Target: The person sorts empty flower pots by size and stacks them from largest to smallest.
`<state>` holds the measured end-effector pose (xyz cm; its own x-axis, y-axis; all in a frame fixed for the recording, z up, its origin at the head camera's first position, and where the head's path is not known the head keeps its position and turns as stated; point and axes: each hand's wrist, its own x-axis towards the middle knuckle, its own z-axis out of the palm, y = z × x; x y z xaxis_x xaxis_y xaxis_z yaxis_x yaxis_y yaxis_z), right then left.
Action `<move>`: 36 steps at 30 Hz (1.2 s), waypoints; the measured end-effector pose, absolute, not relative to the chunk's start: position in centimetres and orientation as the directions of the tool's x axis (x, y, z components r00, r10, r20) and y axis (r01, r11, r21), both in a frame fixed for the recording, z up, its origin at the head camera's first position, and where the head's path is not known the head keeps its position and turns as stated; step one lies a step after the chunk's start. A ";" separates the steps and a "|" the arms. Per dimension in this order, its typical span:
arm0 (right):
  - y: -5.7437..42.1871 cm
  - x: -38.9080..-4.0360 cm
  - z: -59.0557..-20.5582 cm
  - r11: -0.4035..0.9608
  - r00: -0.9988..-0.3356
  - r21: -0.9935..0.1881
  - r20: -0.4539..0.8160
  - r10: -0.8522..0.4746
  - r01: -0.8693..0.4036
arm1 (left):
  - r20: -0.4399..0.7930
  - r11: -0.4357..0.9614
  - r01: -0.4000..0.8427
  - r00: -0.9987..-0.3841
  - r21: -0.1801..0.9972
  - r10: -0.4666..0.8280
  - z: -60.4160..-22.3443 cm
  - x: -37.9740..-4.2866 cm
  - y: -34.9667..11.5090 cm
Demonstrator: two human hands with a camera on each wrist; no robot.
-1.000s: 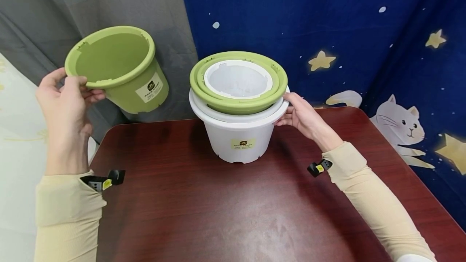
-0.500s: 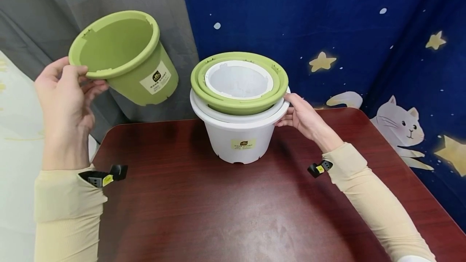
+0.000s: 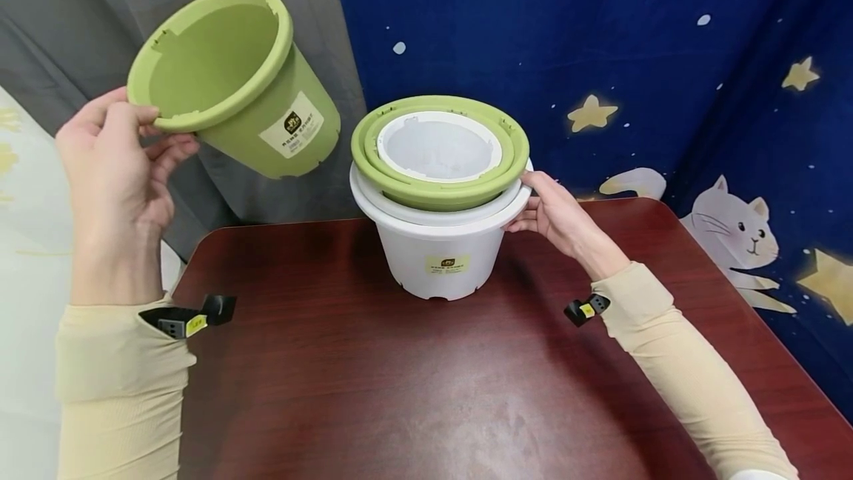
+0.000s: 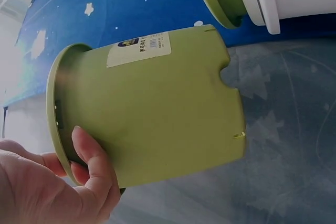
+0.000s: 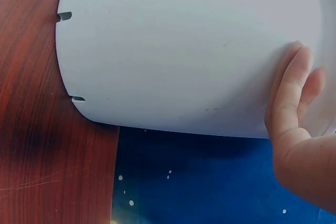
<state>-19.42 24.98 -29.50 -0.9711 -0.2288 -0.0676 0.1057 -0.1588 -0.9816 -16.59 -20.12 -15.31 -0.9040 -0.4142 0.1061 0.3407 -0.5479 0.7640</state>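
My left hand [image 3: 120, 169] pinches the rim of a green flower pot [image 3: 293, 121], which hangs tilted in the air, its mouth facing me. The thumb lies over the rim, while the fingers are under it and against the outer wall, as the left wrist view shows. A stack of nested pots stands on the table: a white flower pot [image 3: 436, 254] outermost, green rims [image 3: 433, 191] above it, and a small white pot [image 3: 440, 147] innermost. My right hand [image 3: 556, 217] grips the white pot's rim on its right side, with fingers [image 5: 289, 93] against the wall below.
The stack sits near the back of a dark red wooden table [image 3: 400, 384] with rounded corners. Behind hang a grey curtain [image 3: 280, 191] and a blue curtain [image 3: 466, 21] with stars and a cat. A camera is strapped to each wrist.
My left hand has raised the green flower pot and tilted it further, with its base swinging up and to the right. The right hand and the stack have stayed in place.
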 end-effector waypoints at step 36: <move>25.0 -19.4 -29.6 -0.162 -0.974 -0.982 -0.058 -0.218 0.095 | 0.177 -0.589 0.355 -0.924 0.726 -0.339 -12.8 -16.4 -16.6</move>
